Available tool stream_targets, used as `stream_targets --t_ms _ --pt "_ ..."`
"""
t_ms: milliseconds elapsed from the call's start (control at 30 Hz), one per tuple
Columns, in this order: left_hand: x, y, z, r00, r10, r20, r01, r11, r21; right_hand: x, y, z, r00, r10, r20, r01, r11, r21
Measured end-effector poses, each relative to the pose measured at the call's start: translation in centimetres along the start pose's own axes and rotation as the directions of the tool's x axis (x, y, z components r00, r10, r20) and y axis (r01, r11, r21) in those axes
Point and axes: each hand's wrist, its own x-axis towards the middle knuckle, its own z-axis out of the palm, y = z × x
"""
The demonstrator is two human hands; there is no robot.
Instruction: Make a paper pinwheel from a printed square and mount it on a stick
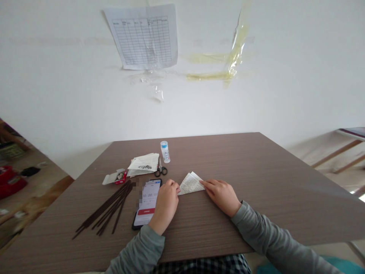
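A printed sheet of paper (191, 183), folded to a triangle with its point away from me, lies on the table between my hands. My left hand (168, 198) is closed, its fingertips pinching the paper's left corner. At the right corner, my right hand (221, 194) grips the edge with its fingers together; its thumb is mostly hidden. Just left of my left hand is a phone (147, 203) showing a running timer. Beyond it lie black-handled scissors (161, 168) and a stack of printed paper sheets (143, 164).
A clear tube with a blue cap (165, 152) stands upright at the back. Thin dark brown sticks (107, 207) fan out on the left near an opened small red-and-white box (116, 176). The brown table (270, 171) meets a white wall holding a taped chart (144, 38).
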Motion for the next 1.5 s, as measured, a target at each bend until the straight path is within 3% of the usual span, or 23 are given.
stream_targets --t_ms 233,367,633,900,1067,1333,1500 --pt "0.2 -1.0 1.6 0.997 0.063 -0.041 -0.065 0.996 -0.063 0.2 -0.4 -0.3 0.999 0.0 0.051 0.003 0.999 -0.045" --pt "0.2 -1.2 1.7 0.997 0.03 -0.069 -0.036 0.995 -0.096 0.2 -0.5 -0.5 0.997 0.015 0.08 -0.009 0.998 -0.07" --pt "0.1 -0.8 1.6 0.996 0.053 -0.073 -0.06 0.994 -0.096 0.5 -1.3 -0.3 0.999 0.035 0.028 -0.032 0.995 -0.094" --pt "0.3 -0.9 2.2 0.988 0.147 -0.042 -0.147 0.989 0.014 0.9 -1.9 -0.7 0.994 0.082 0.074 -0.078 0.995 -0.06" --pt "-0.3 -0.9 3.1 0.969 0.222 -0.105 -0.211 0.972 0.107 1.0 -2.2 -0.8 0.994 0.082 0.068 -0.079 0.996 -0.047" --pt "-0.1 -1.8 5.3 0.95 0.266 -0.163 -0.239 0.956 0.17 1.0 -1.9 -0.2 0.991 0.123 0.048 -0.12 0.992 -0.046" --pt "0.3 -2.2 6.0 0.954 0.266 -0.139 -0.241 0.954 0.177 0.8 -1.6 0.3 0.994 0.105 0.006 -0.105 0.992 -0.064"
